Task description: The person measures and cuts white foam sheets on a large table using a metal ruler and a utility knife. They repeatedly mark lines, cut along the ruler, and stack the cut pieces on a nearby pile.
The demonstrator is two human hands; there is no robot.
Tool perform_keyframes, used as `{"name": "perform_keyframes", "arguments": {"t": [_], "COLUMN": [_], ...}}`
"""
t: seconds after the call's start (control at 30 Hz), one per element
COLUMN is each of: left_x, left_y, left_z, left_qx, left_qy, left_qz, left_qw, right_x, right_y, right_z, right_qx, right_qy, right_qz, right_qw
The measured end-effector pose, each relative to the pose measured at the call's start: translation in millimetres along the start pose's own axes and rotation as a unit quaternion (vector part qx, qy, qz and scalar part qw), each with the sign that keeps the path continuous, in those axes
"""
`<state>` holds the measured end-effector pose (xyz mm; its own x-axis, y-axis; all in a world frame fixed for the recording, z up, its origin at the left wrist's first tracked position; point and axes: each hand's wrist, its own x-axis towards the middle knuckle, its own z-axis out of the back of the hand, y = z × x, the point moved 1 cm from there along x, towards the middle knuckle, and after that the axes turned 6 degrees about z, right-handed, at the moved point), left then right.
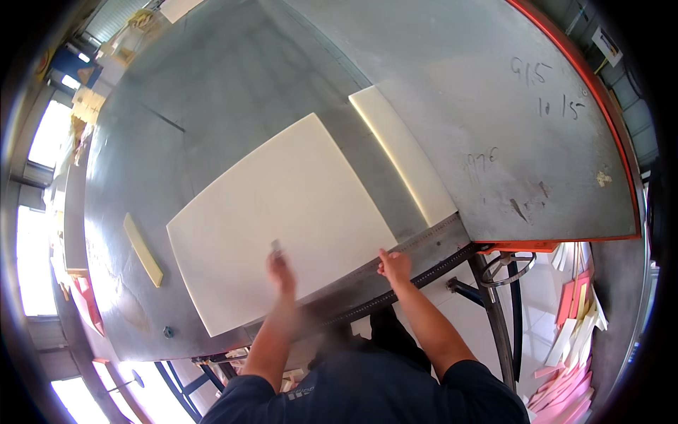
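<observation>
The large white sheet (pixel 265 191) lies flat before me, along the table's near edge. My left hand (pixel 281 272) is over it, fingers bunched (too blurred to tell whether they grip the grey bit at their tips). My right hand (pixel 394 267) points at its near right corner, other fingers curled; I cannot tell if they hold anything. Beyond, a white strip (pixel 406 159) lies right, a yellowish strip (pixel 143 251) left, on the grey table (pixel 226 78).

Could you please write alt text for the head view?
A person's blurred left hand is over a large white slab on a grey table, the right hand by its right corner. A narrower slab lies to its right, a strip to its left.
</observation>
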<state>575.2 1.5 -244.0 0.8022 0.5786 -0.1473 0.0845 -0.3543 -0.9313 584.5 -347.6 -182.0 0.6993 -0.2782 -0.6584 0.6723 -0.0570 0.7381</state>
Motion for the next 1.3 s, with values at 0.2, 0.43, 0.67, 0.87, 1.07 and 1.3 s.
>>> {"name": "perform_keyframes", "arguments": {"t": [0.2, 0.43, 0.67, 0.87, 1.07, 1.3], "left_x": [-17, -1, 5, 9, 10, 11], "left_y": [-100, -140, -137, -131, -125, -115], "left_z": [333, 434, 364, 314, 296, 302], "left_qx": [0.657, 0.581, 0.397, 0.278, 0.306, 0.304], "left_qy": [-0.477, -0.375, -0.321, -0.291, -0.31, -0.311], "left_qz": [0.104, 0.124, 0.076, 0.092, 0.095, 0.089], "left_qw": [0.574, 0.712, 0.856, 0.911, 0.895, 0.896], "right_x": [-35, 2, 33, 53, 52, 52], "right_y": [7, -40, -41, -38, -24, -13], "right_z": [-44, -59, -34, -1, 10, 16], "right_qx": [-0.078, 0.059, 0.083, 0.114, 0.145, 0.136], "right_qy": [-0.002, -0.078, -0.101, -0.107, -0.14, -0.144], "right_qz": [-0.02, -0.026, 0.032, 0.035, 0.034, 0.035], "right_qw": [0.997, 0.995, 0.991, 0.987, 0.979, 0.98]}}
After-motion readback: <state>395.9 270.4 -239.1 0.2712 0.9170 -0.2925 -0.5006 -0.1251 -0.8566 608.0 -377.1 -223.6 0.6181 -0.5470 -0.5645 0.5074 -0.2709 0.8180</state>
